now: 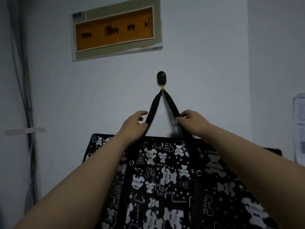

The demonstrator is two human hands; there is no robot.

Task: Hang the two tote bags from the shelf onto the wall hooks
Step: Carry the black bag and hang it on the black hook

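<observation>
A black tote bag [165,179] printed with white bears hangs against the wall. Its black strap [153,106] loops over a dark oval wall hook [161,78]. My left hand [133,123] touches the left run of the strap, thumb against it and fingers loosely curled apart. My right hand [192,120] pinches the right run of the strap [173,104] between thumb and fingers. A second black edge shows behind the bag at the right [272,151]; what it is I cannot tell.
A beige electrical panel with an orange window [115,28] is mounted above the hook. Dark cables [24,96] run down the wall at the left, held by a pale band. Papers [299,126] hang on the wall at the right.
</observation>
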